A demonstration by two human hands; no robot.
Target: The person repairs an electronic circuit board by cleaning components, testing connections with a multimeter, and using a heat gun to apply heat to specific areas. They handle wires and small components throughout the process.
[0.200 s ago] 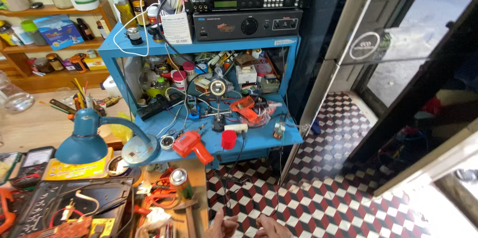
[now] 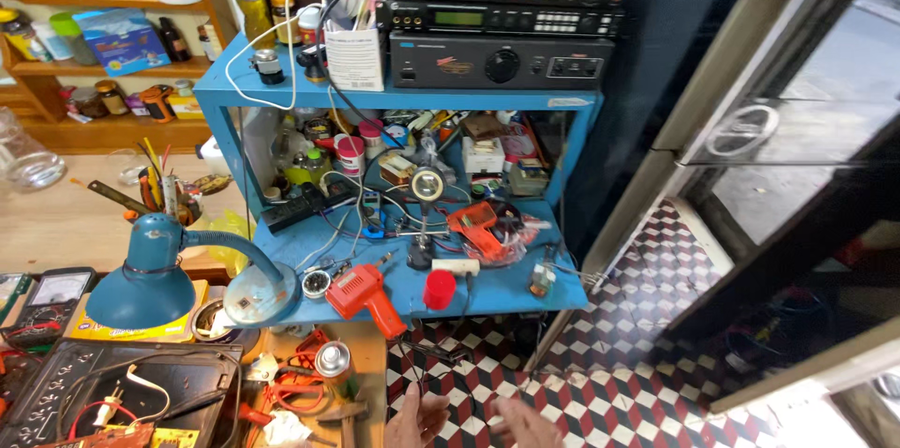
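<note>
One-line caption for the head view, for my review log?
Both hands, left hand and right hand, hover empty at the frame's bottom before a cluttered blue shelf unit holding an orange soldering gun, beside a teal desk lamp.

We see more of our two hands now at the bottom edge: our left hand (image 2: pixel 415 420) and our right hand (image 2: pixel 525 425) have come up a little higher over the checkered floor (image 2: pixel 637 382). Our view has slid a bit, so the blue shelf (image 2: pixel 487 293) sits slightly more to the right.
</note>
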